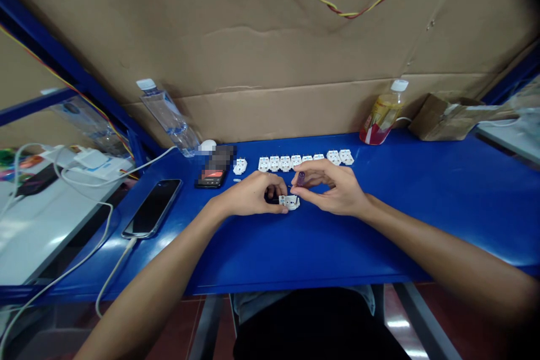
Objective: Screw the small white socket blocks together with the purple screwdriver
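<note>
- Here's the left hand [257,194], its thumb and fingers pinching a white plastic module [291,202] between the front and rear edges of the blue surface [253,253].
- And the right hand [337,185], fingers closed round a small purple-handled tool [301,179], its thin tip just beside the module!
- Danger spot: should that pinch loosen or the tool be pushed sideways, I reckon the module could twist and the tip skid, perhaps into the left fingers.
- An outward swing of the right hand might also knock the row of white modules [286,163] near the rear edge.
- What a look: small, white, blocky, hollowed, with dark specks; finer detail is too tiny to call.
</note>
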`<state>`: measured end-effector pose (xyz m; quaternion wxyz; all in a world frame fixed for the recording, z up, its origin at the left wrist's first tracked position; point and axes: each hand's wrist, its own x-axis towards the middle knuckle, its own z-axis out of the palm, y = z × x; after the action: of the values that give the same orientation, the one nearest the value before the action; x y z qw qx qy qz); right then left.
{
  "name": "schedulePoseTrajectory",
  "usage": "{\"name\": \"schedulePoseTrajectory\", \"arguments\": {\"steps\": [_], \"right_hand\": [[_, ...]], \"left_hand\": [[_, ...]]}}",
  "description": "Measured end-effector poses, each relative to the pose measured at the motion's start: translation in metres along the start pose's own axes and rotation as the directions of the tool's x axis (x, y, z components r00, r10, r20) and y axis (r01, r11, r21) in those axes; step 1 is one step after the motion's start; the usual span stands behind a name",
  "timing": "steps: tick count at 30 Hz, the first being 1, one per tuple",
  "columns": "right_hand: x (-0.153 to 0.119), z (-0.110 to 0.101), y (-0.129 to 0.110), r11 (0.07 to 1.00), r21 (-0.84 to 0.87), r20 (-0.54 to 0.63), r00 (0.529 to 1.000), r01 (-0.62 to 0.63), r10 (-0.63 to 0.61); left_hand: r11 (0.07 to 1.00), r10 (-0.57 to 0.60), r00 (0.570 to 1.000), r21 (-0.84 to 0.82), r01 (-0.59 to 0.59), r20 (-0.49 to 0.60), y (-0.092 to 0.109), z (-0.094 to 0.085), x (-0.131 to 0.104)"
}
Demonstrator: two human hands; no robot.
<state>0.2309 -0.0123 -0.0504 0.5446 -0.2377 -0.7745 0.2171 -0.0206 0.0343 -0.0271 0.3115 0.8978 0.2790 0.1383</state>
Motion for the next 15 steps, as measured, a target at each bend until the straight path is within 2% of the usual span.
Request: {"name": "schedulePoseTrajectory", "arguments": {"steps": [15], "right_hand": [[0.0016,-0.0008,-0.001,0.997,0.043,-0.01,0.998,-0.057,0.057]], "left_hand": [[1.0,-0.008,1.0,-0.006,0.009,0.02,-0.0017,-0.0006,0.0001]]}}
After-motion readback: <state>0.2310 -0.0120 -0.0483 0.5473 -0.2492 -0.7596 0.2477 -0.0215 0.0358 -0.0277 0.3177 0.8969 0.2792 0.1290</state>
